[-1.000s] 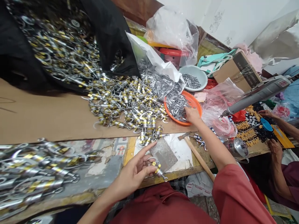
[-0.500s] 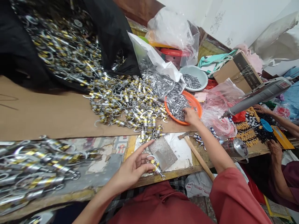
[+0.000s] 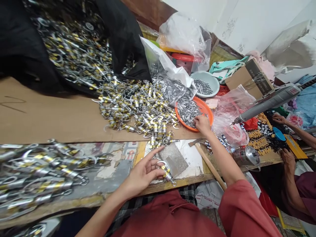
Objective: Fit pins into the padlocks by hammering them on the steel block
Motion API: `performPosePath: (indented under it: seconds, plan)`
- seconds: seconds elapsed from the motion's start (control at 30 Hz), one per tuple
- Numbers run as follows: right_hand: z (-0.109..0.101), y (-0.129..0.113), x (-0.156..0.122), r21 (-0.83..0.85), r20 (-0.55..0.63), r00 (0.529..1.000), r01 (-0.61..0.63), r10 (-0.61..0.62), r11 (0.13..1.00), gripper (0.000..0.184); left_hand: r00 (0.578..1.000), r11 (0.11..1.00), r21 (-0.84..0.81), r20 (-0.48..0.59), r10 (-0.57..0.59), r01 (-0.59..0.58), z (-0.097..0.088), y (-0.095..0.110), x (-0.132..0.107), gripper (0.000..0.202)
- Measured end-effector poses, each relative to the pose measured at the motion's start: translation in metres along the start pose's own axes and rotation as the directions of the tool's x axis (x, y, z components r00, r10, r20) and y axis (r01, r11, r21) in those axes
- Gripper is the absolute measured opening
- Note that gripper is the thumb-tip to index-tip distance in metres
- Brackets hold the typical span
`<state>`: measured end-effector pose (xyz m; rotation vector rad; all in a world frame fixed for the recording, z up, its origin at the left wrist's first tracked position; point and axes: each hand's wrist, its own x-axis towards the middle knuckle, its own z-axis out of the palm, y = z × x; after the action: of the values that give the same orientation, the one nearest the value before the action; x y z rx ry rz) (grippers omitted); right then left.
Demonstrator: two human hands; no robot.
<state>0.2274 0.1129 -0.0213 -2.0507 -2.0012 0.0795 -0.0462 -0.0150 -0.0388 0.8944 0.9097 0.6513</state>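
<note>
Lidded metal mug (image 3: 245, 156), cardboard box (image 3: 248, 79) (dark-banded), smudged white wall (image 3: 247, 24)

Whether the right hand (image 3: 202, 125) pinches any of the small metal pieces (image 3: 188, 113) in the orange bowl (image 3: 206, 108) is too small to tell. Nearer the wearer than the bowl, the left hand (image 3: 143, 174) hides part of a yellow-banded metal piece (image 3: 169, 175). Far left of the bowl, the black sack (image 3: 21, 62) runs off the edge; right of it, a co-worker's sleeve (image 3: 297, 194) is cut off.
</note>
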Motion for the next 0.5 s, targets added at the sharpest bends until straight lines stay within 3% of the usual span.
performPosePath:
  seconds: [0.1,0.2,0.23,0.3,0.37,0.5]
  plan:
    - [-0.011,-0.018,-0.022,0.090,-0.063,0.997,0.059,-0.053,0.994,0.018,1.000,1.000,0.000,0.003,0.004,-0.004,0.000,-0.001,0.000,0.077]
    - [-0.015,-0.048,-0.073,0.191,-0.049,0.980,0.198,-0.193,0.961,0.017,1.000,1.000,0.005,0.010,-0.002,0.002,0.000,-0.002,0.000,0.076]
    - [-0.014,-0.059,-0.093,0.231,-0.036,0.961,0.274,-0.273,0.934,0.017,1.000,1.000,0.005,0.011,0.000,0.000,-0.001,-0.002,0.000,0.076]
    - [-0.011,-0.078,-0.129,0.282,-0.121,0.873,0.487,-0.473,0.827,0.025,1.000,1.000,0.001,0.015,0.013,-0.013,-0.001,-0.002,0.001,0.076]
    - [-0.008,-0.091,-0.154,0.256,-0.139,0.849,0.528,-0.510,0.809,0.029,0.999,1.000,-0.006,0.020,0.027,-0.027,-0.001,-0.001,0.001,0.075]
    - [-0.005,-0.103,-0.170,0.205,-0.101,0.881,0.474,-0.463,0.857,0.029,0.999,0.999,-0.024,0.029,0.025,-0.024,0.001,0.000,0.001,0.075]
